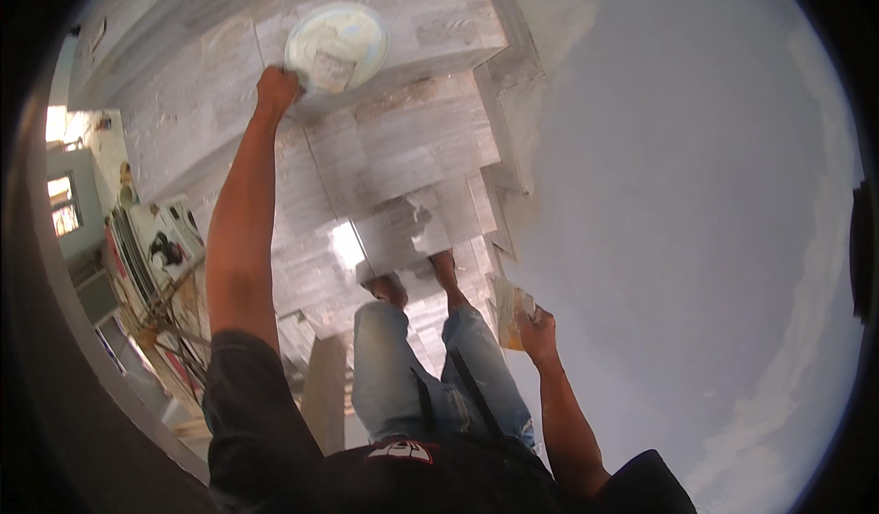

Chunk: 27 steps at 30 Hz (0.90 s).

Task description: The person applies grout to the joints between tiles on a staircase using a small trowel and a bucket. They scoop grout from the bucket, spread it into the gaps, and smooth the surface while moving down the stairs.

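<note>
My left hand [276,91] is stretched far forward to the upper steps, with its fingers closed. It is beside the rim of a round white tub [382,49] holding pale, creamy filler. A pale square blade-like piece [333,71] lies over the filler near that hand. What the left fingers grip is too small and dark to make out. Low on the right, my right hand [540,333] is wrapped round the handle of a putty knife [509,305]. Its wide blade is smeared with pale filler and points left, close to the grey wall [678,194].
I stand barefoot on steps [394,148] covered in grey wood-look tiles, which rise away from me. Their jagged edge meets the wall on the right, which has whitish patches. At the left are a cluttered pile of boards [133,258] and a window [64,205].
</note>
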{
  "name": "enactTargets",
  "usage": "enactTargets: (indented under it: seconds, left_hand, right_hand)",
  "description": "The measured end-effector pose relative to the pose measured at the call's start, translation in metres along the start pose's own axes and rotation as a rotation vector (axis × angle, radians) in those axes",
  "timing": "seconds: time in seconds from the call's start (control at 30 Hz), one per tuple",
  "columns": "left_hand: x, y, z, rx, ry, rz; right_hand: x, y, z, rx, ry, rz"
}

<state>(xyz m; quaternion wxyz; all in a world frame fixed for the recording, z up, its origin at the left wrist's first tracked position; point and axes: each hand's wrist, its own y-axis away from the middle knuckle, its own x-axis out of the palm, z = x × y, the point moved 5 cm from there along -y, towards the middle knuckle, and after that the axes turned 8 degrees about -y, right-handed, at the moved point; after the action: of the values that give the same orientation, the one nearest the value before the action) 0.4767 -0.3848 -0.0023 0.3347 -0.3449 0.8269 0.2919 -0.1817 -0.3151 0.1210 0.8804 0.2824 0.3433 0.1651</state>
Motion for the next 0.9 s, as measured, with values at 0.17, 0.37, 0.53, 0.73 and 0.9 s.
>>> enactTargets:
  seconds: [0.17,0.37,0.53,0.73,0.9]
  left_hand:
    - [0.003,0.024,-0.014,-0.012,-0.154,-0.052]
    - [0.015,0.065,0.013,-0.064,0.090,-0.095]
    - [0.032,0.157,0.000,-0.100,0.378,0.025]
    - [0.032,0.286,0.024,-0.193,0.573,-0.125]
    - [0.027,0.397,0.004,-0.323,0.763,-0.189]
  right_hand:
    - [-0.014,-0.009,-0.002,0.034,-0.044,0.026]
    - [-0.025,-0.026,-0.005,0.068,-0.032,0.103]
    - [-0.042,-0.039,0.012,0.011,-0.005,0.186]
    - [-0.038,-0.048,0.090,-0.183,0.075,0.291]
    - [-0.024,-0.033,0.181,-0.402,0.178,0.435]
